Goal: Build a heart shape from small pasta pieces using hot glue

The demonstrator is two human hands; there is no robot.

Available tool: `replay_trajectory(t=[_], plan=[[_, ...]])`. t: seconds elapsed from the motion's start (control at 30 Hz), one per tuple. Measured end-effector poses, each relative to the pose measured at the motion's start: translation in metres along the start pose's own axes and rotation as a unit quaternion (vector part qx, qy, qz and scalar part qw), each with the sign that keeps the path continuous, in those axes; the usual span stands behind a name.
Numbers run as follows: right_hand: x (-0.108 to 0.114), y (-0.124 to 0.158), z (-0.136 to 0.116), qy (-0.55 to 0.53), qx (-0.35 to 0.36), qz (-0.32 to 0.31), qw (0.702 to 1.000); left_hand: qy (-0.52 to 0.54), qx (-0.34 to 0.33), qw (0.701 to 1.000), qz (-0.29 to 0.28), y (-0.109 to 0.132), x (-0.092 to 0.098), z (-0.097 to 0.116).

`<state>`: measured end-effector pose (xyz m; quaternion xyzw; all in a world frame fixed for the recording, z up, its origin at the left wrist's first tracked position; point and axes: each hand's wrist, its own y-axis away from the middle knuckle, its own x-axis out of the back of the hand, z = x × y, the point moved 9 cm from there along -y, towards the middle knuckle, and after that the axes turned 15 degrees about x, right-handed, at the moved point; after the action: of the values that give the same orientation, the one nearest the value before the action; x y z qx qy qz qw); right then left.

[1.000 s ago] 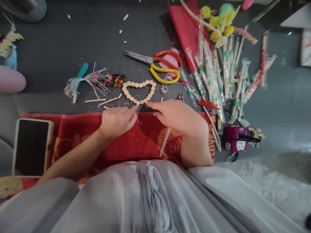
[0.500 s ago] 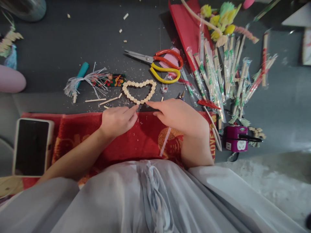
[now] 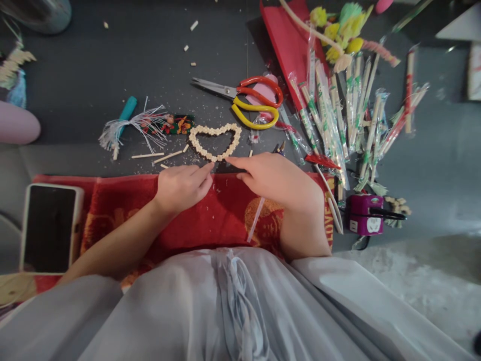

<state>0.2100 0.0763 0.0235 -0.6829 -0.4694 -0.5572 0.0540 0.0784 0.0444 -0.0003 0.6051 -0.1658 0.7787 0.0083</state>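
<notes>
Loosely curled left hand (image 3: pixel 183 185); right hand (image 3: pixel 276 176) bent inward; both point at heart (image 3: pixel 215 132).

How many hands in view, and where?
2: the left hand, at the lower tip of the pale heart-shaped ring; the right hand, pointing in at that tip from the right. No other hand shows.

Bench (image 3: pixel 150 55): open lane far left, among scattered stick bits (image 3: pixel 194 25)
Scissors (image 3: pixel 228 92): obstruct just beyond the heart-shaped ring (image 3: pixel 215 133)
Wrapped chopsticks (image 3: pixel 326 118): crowd the right
White tassel (image 3: pixel 131 122): blocks left of the ring
</notes>
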Motion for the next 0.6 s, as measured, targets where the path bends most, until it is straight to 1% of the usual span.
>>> replay_trajectory(t=[0.1,0.17,0.23,0.33,0.43,0.5,0.6], plan=[[0.000,0.000,0.000,0.001,0.001,-0.002,1.000,-0.002,-0.021,0.999,0.043,0.002,0.007,0.004],[0.000,0.000,0.000,-0.002,0.002,-0.002,1.000,-0.004,-0.027,0.998,0.055,0.002,0.008,0.005],[0.000,0.000,0.000,-0.003,0.001,-0.002,1.000,-0.009,-0.024,0.999,0.045,0.002,0.006,0.004],[0.000,0.001,0.000,-0.001,-0.002,-0.008,1.000,-0.014,-0.009,1.000,0.012,0.001,0.001,0.001],[0.001,0.001,-0.001,0.003,-0.001,-0.009,1.000,0.000,-0.001,1.000,-0.010,0.001,-0.002,-0.001],[0.002,0.000,-0.002,0.003,0.001,-0.008,1.000,0.006,0.004,1.000,-0.016,0.001,-0.003,-0.002],[0.001,0.001,-0.002,0.005,-0.001,-0.012,1.000,0.001,0.001,1.000,-0.006,0.001,-0.002,-0.001]])
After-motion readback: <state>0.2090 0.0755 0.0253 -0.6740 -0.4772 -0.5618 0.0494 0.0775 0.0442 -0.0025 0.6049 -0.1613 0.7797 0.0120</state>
